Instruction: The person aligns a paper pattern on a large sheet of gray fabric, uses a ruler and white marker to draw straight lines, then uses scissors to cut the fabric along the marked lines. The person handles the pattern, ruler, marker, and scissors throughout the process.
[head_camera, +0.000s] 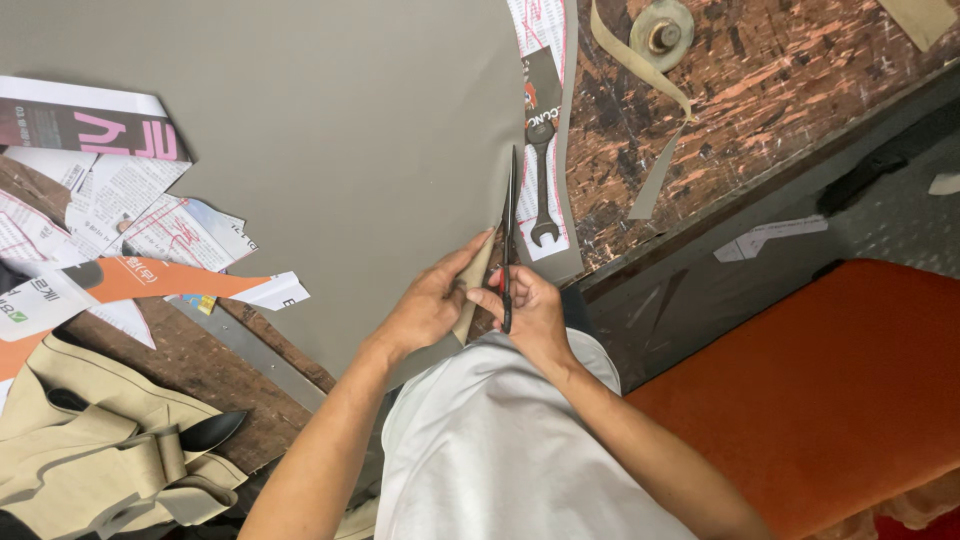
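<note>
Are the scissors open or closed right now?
Nearly closed: the scissors blades lie together as one thin dark line along the grey sheet edge.

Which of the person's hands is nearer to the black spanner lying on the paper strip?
The right hand, gripping the scissors, sits just below the spanner. The left hand holds the grey sheet's edge, further left of it.

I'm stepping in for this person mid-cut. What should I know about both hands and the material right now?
Right hand: closed on black scissors, blades pointing away along the sheet's right edge.
Left hand: fingers pinching the grey sheet beside the blades.
A narrow strip is already parted near the hands; the cut has not run the rest of that edge.
A wrench lies on the printed paper right of the cut line.
</note>
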